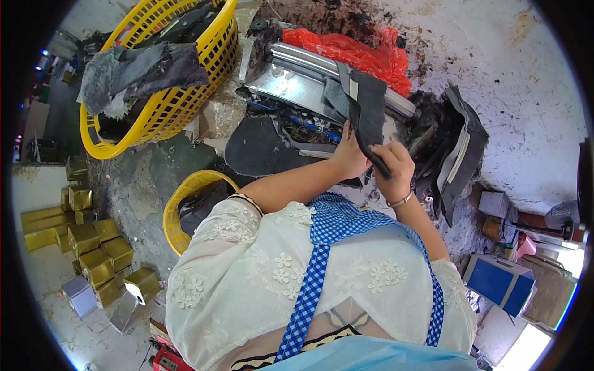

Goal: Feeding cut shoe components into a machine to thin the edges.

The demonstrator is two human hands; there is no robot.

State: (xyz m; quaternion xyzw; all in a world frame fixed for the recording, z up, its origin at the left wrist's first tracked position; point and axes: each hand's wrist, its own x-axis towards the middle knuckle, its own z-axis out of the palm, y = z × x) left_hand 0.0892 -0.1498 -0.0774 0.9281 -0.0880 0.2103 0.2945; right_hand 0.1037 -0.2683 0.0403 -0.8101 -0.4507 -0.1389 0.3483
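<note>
A dark grey piece of sheet material [370, 108], fabric or leather, lies across the metal rollers [399, 102] of a machine, with a pale strip near its upper left. Its near end hangs toward me, and the left edge is curled over. My right hand [396, 164] is closed on the near corner, thumb and fingers pinching the curled edge. Just left of it, my left hand [352, 154] grips the piece's left edge, some fingers hidden beneath. Left of my hands, a wide dark grey piece [257, 147] rests at the machine's front.
Dark pieces fill a large yellow basket [213, 62] at far left and a smaller yellow basket [170, 216] nearer me. A red plastic bag [346, 52] lies behind the rollers. Stacked dark pieces [461, 145] lie right. Gold boxes [99, 266] stand lower left, a blue box [500, 284] lower right.
</note>
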